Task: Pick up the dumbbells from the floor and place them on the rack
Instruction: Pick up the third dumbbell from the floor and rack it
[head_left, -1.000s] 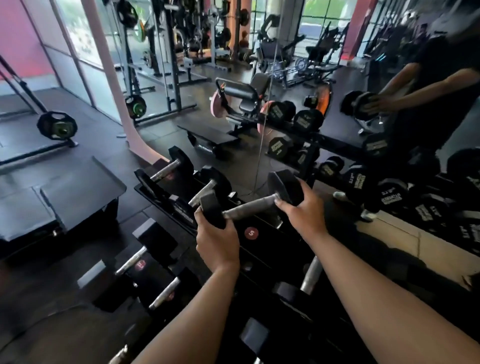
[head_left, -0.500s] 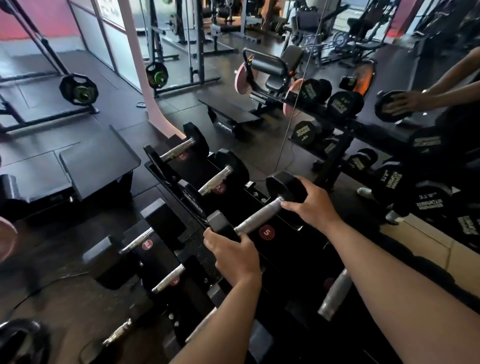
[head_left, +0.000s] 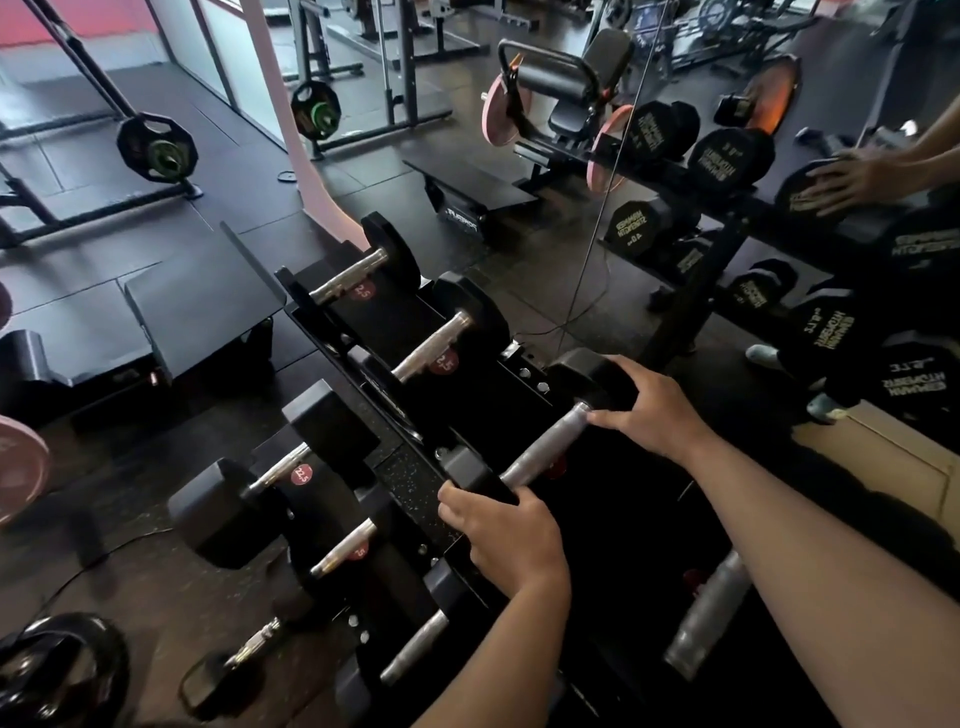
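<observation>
Head view: the rack (head_left: 613, 509) fills the lower middle, and I have the dumbbell (head_left: 545, 441) at its top tier, third slot in from the far end. My left hand (head_left: 506, 535) wraps the near head, my right hand (head_left: 649, 410) the far one. I'd lower both ends level, fingers clear of the cradle (pinch risk). Seating contact is hidden in shadow.

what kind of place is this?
A gym, almost certainly its free-weights area: a tiered dumbbell rack, a barbell loaded with plates on rubber flooring, and a wall mirror reflecting more dumbbells.
</observation>
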